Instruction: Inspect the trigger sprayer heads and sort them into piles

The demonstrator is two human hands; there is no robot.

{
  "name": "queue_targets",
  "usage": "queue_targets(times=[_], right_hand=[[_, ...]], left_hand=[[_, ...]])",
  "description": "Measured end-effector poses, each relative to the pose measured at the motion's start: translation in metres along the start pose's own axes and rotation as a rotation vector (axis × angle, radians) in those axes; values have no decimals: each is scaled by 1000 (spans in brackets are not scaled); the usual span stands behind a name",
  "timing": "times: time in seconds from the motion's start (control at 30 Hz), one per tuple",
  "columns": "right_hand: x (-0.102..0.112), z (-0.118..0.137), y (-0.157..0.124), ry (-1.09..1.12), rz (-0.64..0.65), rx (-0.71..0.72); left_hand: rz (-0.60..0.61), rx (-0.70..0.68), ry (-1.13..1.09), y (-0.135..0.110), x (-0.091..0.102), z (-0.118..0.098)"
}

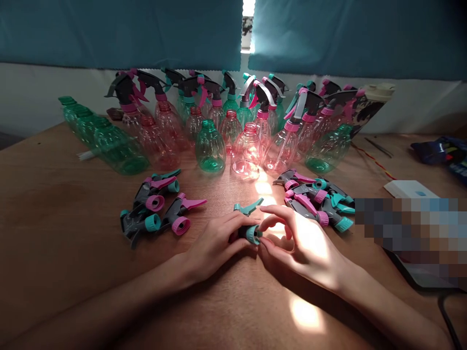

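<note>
A grey spray trigger head (242, 232) with a teal collar and teal lever lies in my left hand (219, 237), whose fingers and thumb close around its body. Its collar opening faces right. My right hand (304, 243) curls in a pinch, index finger and thumb meeting at the rim of that teal collar. Whether something small sits between these fingertips is hidden. On the left lies a pile of spray heads (146, 214) with pink or teal collars. Another pile of spray heads (317, 199) lies to the right, just beyond my right hand.
Behind the hands stand several clear bottles, among them a green bottle (210, 148) and a pink bottle (246, 153); many at the back carry spray heads. Tilted green bottles (116, 148) overlap at left. A white box (410, 188) and dark packet (434, 151) lie right.
</note>
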State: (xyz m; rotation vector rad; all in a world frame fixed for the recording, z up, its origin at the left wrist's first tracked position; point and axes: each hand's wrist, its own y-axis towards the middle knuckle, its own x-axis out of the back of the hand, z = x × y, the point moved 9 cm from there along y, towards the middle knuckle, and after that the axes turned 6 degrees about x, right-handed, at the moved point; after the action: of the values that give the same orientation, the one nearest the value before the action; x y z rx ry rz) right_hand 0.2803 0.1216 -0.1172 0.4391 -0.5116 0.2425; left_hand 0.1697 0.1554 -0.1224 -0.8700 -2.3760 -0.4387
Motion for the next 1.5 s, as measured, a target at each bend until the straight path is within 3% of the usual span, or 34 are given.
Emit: queue_targets(times=[0.3,0.53,0.7,0.8,0.93,1.17,1.5], right_hand=[[3,18,-3,-123,-74,155],[3,-19,-8,172,-318,-135],[21,-14,-4,78,-413,-83],[26,0,2,-62,-339,31],[14,9,7,-200,-145,121],[6,-2,6,-299,-41,26],[-9,-3,4,-168,37,-6]], left_hand=[[23,96,-56,2,-1,7],[-39,152,-58,4,3,6],[-85,121,-56,2,7,5],[-99,102,-33,2,10,7],[-102,70,-22,2,10,7],[-79,70,-28,2,8,4],[-118,86,-9,4,15,13]])
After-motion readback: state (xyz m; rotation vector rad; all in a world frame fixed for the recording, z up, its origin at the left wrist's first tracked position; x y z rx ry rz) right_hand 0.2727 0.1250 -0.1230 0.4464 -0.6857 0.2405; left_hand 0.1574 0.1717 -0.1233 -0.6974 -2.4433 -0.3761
